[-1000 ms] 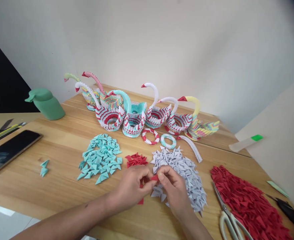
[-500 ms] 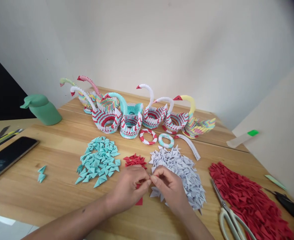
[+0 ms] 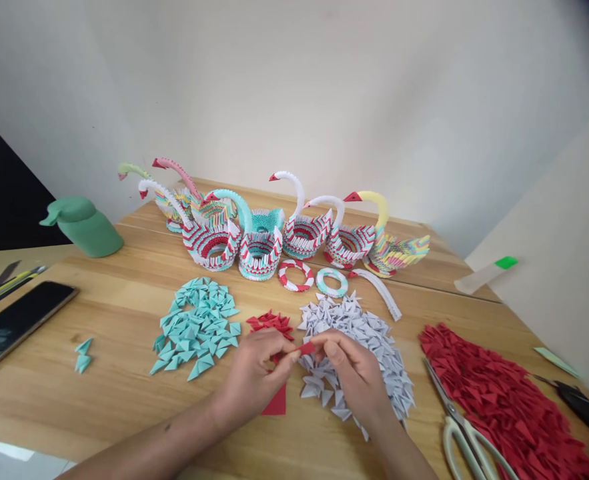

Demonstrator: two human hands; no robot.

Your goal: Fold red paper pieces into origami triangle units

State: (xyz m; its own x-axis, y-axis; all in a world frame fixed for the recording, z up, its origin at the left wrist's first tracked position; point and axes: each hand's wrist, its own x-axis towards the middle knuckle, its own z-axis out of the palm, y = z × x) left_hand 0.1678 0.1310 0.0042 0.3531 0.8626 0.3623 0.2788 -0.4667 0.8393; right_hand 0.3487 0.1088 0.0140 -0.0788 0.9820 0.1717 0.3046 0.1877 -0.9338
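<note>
A small folded piece of red paper (image 3: pixel 306 348) is held up between both hands. My left hand (image 3: pixel 257 363) pinches its left end with thumb and forefinger. My right hand (image 3: pixel 351 367) grips its right end at the fingertips. Flat on the table below my left hand lies a red paper sheet (image 3: pixel 275 401), partly covered by that hand. Just beyond the hands is a little heap of folded red pieces (image 3: pixel 270 321). White folded pieces (image 3: pixel 369 333) spread beneath and behind my right hand, and turquoise folded pieces (image 3: pixel 197 323) lie to the left.
Several paper swans (image 3: pixel 211 240) stand along the back, with a red-white ring (image 3: pixel 295 275), a turquoise-white ring (image 3: pixel 331 283) and a loose white neck (image 3: pixel 381 293) before them. Scissors (image 3: pixel 457 417) lie beside a large red pile (image 3: pixel 504 393). At left are a phone (image 3: pixel 21 320) and green jug (image 3: pixel 87 227).
My hands have moved slightly apart, and the red paper now shows between the fingertips. More of the red sheet on the table is visible. The camera view has shifted slightly.
</note>
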